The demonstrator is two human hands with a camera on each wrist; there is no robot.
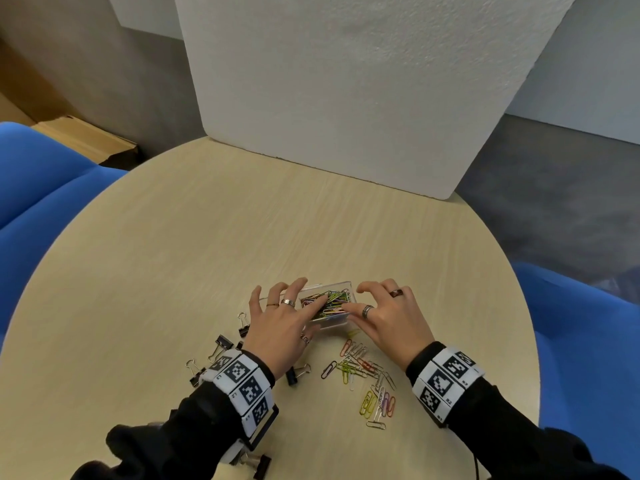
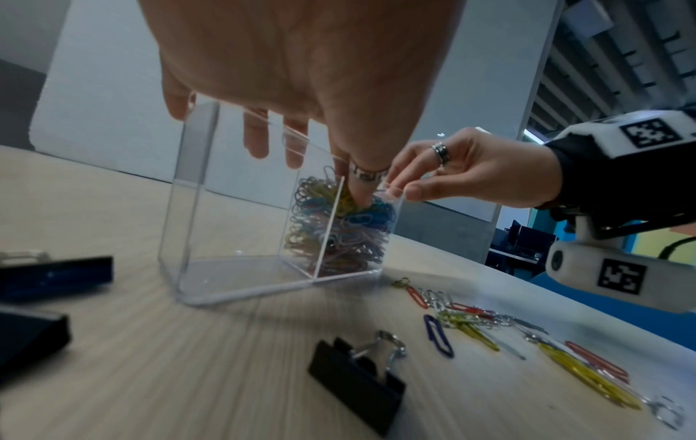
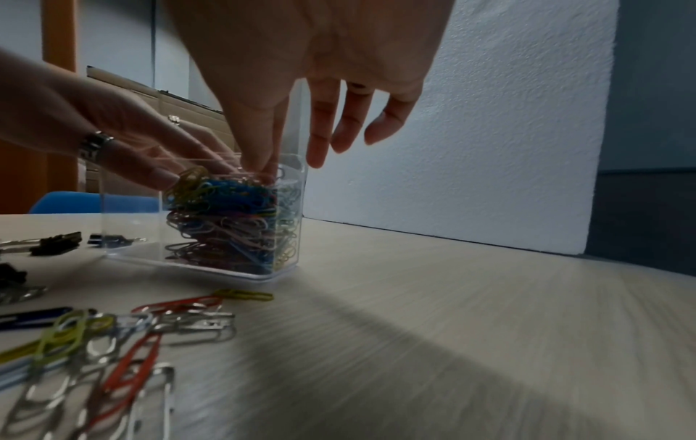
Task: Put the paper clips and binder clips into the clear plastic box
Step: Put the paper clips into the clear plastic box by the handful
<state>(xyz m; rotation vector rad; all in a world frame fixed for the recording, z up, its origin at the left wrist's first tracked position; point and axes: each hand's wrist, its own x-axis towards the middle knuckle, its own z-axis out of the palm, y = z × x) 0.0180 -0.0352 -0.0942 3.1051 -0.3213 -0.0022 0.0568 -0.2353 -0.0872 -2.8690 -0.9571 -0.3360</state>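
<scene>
The clear plastic box (image 1: 341,284) (image 2: 233,223) (image 3: 132,232) stands on the table with two compartments. Its right one is packed with coloured paper clips (image 1: 332,301) (image 2: 339,232) (image 3: 226,226); the left one holds nothing. My left hand (image 1: 298,313) (image 2: 301,59) is spread over the box, its forefinger pressing on the pile. My right hand (image 1: 381,317) (image 3: 301,44) touches the top of the pile with thumb and forefinger tips; no clip shows between them. Loose paper clips (image 1: 363,372) (image 2: 471,318) (image 3: 113,327) lie in front of the box, black binder clips (image 1: 221,342) (image 2: 357,375) (image 3: 56,242) by my left wrist.
The round wooden table (image 1: 207,237) carries a white foam board (image 1: 346,98) upright along its far edge. Blue chairs (image 1: 34,185) (image 1: 588,341) flank it left and right. One more binder clip (image 1: 259,462) lies near the front edge under my left sleeve.
</scene>
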